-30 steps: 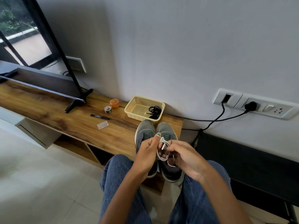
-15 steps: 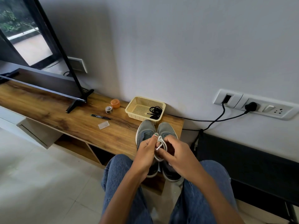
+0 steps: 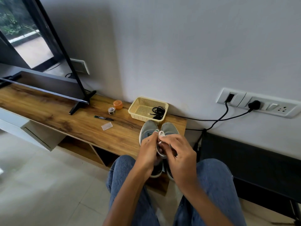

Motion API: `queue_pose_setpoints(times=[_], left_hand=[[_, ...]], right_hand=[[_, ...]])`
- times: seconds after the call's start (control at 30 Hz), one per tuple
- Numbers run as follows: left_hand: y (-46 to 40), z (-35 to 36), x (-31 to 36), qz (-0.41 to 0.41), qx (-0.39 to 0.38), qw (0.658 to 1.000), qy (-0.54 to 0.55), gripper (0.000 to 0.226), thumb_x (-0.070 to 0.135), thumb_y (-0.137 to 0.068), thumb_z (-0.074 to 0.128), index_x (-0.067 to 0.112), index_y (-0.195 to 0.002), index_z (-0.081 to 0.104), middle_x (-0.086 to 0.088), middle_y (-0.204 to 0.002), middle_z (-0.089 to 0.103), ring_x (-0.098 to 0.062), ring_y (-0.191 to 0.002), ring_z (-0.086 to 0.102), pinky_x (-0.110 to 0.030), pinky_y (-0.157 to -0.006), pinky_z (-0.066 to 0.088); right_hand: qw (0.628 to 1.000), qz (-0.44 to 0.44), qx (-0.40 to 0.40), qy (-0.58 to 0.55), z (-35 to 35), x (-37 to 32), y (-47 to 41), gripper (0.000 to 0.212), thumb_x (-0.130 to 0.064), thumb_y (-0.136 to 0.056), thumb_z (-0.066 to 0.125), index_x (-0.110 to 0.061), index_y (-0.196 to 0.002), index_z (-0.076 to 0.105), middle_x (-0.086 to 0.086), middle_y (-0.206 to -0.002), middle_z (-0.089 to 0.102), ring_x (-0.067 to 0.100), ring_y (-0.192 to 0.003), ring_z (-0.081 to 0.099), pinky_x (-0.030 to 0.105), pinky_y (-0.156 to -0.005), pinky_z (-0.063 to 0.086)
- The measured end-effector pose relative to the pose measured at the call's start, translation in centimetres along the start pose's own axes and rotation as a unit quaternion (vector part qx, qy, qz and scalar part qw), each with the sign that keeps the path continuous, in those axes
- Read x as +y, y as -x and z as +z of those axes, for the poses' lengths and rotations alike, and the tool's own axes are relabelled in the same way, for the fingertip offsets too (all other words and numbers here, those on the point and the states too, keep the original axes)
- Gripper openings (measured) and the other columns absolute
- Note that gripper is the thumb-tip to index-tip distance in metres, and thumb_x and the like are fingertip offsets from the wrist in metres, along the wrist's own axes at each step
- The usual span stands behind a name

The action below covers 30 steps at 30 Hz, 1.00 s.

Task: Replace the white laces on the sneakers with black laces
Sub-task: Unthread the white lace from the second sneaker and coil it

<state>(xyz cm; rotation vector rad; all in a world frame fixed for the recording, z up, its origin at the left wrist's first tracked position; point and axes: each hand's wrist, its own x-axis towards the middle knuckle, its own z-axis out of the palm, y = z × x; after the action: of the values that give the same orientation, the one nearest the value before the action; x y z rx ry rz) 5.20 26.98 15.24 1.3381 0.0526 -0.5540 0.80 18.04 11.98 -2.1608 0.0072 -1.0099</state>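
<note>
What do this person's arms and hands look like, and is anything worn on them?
Both forearms are bare, with no sleeves showing. The left hand has a green-painted nail at one fingertip. No rings, watch or gloves show on it or on the right hand.

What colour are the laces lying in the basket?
Black laces, in the yellow basket; head view.

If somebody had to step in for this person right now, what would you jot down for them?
Left hand and right hand both grip a coiled white lace over the sneakers, which stand side by side on the wooden bench.
Black laces lie in the yellow basket behind the shoes.
Done: at least one white lace looks pulled out.
Left: set the white lace down, check for any white lace hidden by the hands, thread the black ones.
</note>
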Motion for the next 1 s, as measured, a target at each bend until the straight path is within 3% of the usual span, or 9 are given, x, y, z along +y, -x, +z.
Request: queue_pose_setpoints(times=[0.13,0.23,0.33,0.43,0.57,0.63,0.77,0.87,1.0], left_hand=[[-0.2,0.0,-0.2,0.016,0.009,1.000,-0.013,0.042,0.034,-0.102,0.041,0.015,-0.069,0.059,-0.006,-0.059,0.052,-0.015,-0.050,0.047,-0.024,-0.044,0.031],[-0.3,-0.1,-0.4,0.025,0.006,0.999,-0.024,0.039,0.034,-0.103,0.039,0.008,-0.083,0.061,-0.015,-0.072,0.056,-0.022,-0.061,0.050,-0.026,-0.051,0.035],[-0.4,-0.1,-0.9,0.026,0.003,0.999,-0.028,0.044,0.032,-0.104,0.037,0.002,-0.085,0.063,-0.013,-0.069,0.061,-0.017,-0.057,0.055,-0.022,-0.048,0.042],[-1.0,-0.5,-1.4,0.037,0.016,0.998,-0.045,0.045,0.032,-0.104,0.036,-0.002,-0.092,0.064,-0.018,-0.078,0.062,-0.024,-0.070,0.056,-0.023,-0.056,0.045],[-2.1,-1.8,-2.4,0.042,0.028,0.997,-0.060,0.045,0.032,-0.104,0.035,-0.001,-0.091,0.063,-0.015,-0.082,0.065,-0.024,-0.077,0.057,-0.028,-0.064,0.046],[-3.0,-2.4,-2.8,0.040,0.029,0.997,-0.065,0.047,0.034,-0.103,0.036,-0.003,-0.089,0.062,-0.013,-0.082,0.064,-0.023,-0.077,0.058,-0.029,-0.067,0.047],[-5.4,-3.3,-3.3,0.030,0.040,0.997,-0.062,0.050,0.035,-0.103,0.035,-0.005,-0.087,0.060,-0.012,-0.078,0.062,-0.020,-0.071,0.057,-0.025,-0.062,0.048],[-7.5,-3.8,-3.5,0.030,0.044,0.996,-0.071,0.056,0.037,-0.103,0.034,-0.013,-0.096,0.057,-0.015,-0.083,0.062,-0.024,-0.077,0.055,-0.035,-0.070,0.045],[-10.8,-4.3,-3.8,0.032,0.057,0.994,-0.091,0.052,0.034,-0.104,0.033,-0.010,-0.099,0.059,-0.018,-0.084,0.064,-0.024,-0.078,0.058,-0.029,-0.067,0.047]], right_hand=[[0.997,0.040,0.029,-0.052,-0.3,-0.4,-0.1,0.015,-0.018,-0.088,0.062,-0.008,-0.093,0.071,-0.004,-0.093,0.065,0.005,-0.091,0.061,0.017,-0.082,0.049],[0.971,0.197,0.038,-0.133,-0.6,-0.6,-0.7,0.007,-0.017,-0.090,0.065,-0.011,-0.092,0.068,-0.005,-0.088,0.068,0.010,-0.085,0.066,0.026,-0.075,0.053],[0.901,0.362,0.050,-0.236,-0.6,-0.8,-1.5,0.003,-0.013,-0.087,0.066,-0.011,-0.088,0.068,0.004,-0.084,0.071,0.015,-0.080,0.068,0.029,-0.073,0.055],[0.792,0.498,0.044,-0.351,0.0,-0.6,-2.1,0.004,-0.008,-0.086,0.066,-0.007,-0.090,0.066,0.011,-0.084,0.070,0.021,-0.077,0.068,0.031,-0.070,0.057],[0.717,0.577,0.028,-0.390,1.3,0.3,-2.6,0.022,-0.004,-0.084,0.068,-0.011,-0.101,0.056,0.010,-0.081,0.066,0.017,-0.068,0.064,0.027,-0.056,0.053],[0.716,0.581,0.016,-0.386,2.2,1.1,-2.7,0.023,-0.004,-0.084,0.068,-0.013,-0.100,0.054,0.010,-0.080,0.066,0.018,-0.069,0.063,0.029,-0.057,0.051],[0.757,0.551,-0.033,-0.350,4.3,2.6,-3.0,0.009,-0.006,-0.085,0.066,-0.004,-0.093,0.068,0.012,-0.082,0.072,0.020,-0.075,0.068,0.029,-0.068,0.053],[0.781,0.527,-0.066,-0.328,5.4,3.6,-3.4,0.013,-0.011,-0.087,0.065,-0.003,-0.095,0.072,0.012,-0.087,0.074,0.025,-0.085,0.071,0.036,-0.080,0.056],[0.820,0.482,-0.134,-0.279,6.7,5.3,-4.9,0.014,-0.014,-0.083,0.072,-0.009,-0.096,0.074,0.004,-0.088,0.075,0.016,-0.087,0.072,0.028,-0.081,0.055]])
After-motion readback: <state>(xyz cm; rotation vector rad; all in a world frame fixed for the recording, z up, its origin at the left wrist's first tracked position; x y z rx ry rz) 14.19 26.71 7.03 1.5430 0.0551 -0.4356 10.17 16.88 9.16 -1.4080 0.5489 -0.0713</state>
